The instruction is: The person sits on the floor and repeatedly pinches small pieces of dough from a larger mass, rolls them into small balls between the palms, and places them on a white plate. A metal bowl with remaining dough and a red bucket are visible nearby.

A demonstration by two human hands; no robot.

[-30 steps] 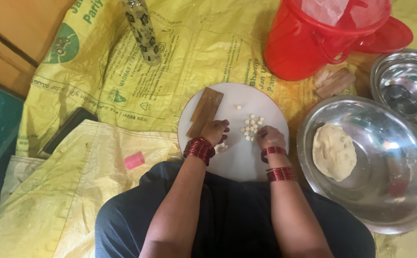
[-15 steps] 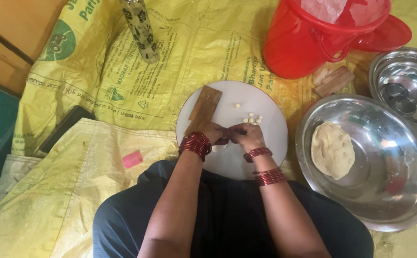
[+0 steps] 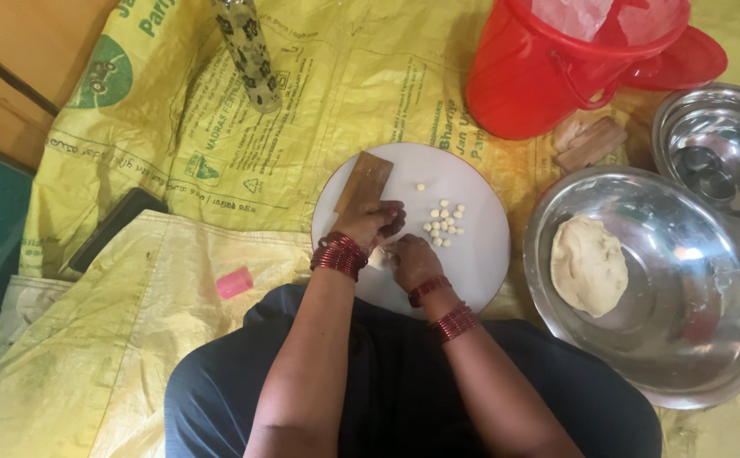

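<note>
Yellow woven sacking [image 3: 175, 280] covers the floor, and the round white board [image 3: 480, 254] is my landmark. On its near edge, my left hand [image 3: 370, 222] and right hand [image 3: 410, 259] are curled together on a bit of dough, beside the wooden scraper [image 3: 365, 180]. Small dough balls [image 3: 443, 227] cluster mid-board. Looks like the pinching-and-rolling stage; next means reaching right of the board to the dough lump [image 3: 589, 265] in the steel bowl [image 3: 709, 356].
</note>
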